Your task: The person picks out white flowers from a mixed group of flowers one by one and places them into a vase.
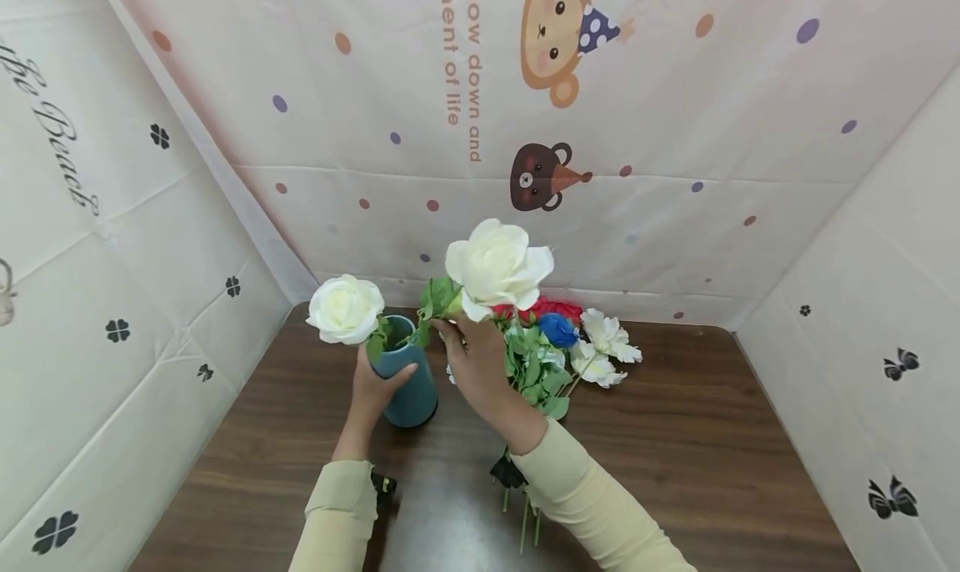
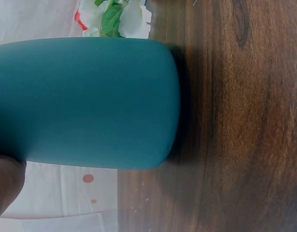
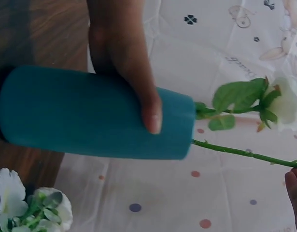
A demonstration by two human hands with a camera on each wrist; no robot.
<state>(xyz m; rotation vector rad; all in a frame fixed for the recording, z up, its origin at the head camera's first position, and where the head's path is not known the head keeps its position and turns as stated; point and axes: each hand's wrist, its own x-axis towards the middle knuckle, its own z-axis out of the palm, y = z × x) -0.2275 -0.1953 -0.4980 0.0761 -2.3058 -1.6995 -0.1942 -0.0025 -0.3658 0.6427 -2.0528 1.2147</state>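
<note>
A blue-green vase (image 1: 411, 393) stands on the table, and my left hand (image 1: 372, 395) grips it near the top, thumb across the front. One white rose (image 1: 347, 309) leans out of its mouth to the left. With my right hand (image 1: 480, 368) I pinch the stem of a second white rose (image 1: 498, 270), just right of and above the rim. In the right wrist view, that green stem (image 3: 235, 151) runs from my fingertips into the vase mouth. The left wrist view shows the vase's lower side (image 2: 90, 101); its inside is hidden.
Right of the vase lies a bunch of flowers: red blooms (image 1: 551, 308), a blue rose (image 1: 558, 330) and white blooms (image 1: 600, 363), stems toward me. A black object (image 1: 508, 472) sits by the stems, another (image 1: 384, 484) beside my left sleeve. Printed cloth walls surround the brown table (image 1: 675, 439).
</note>
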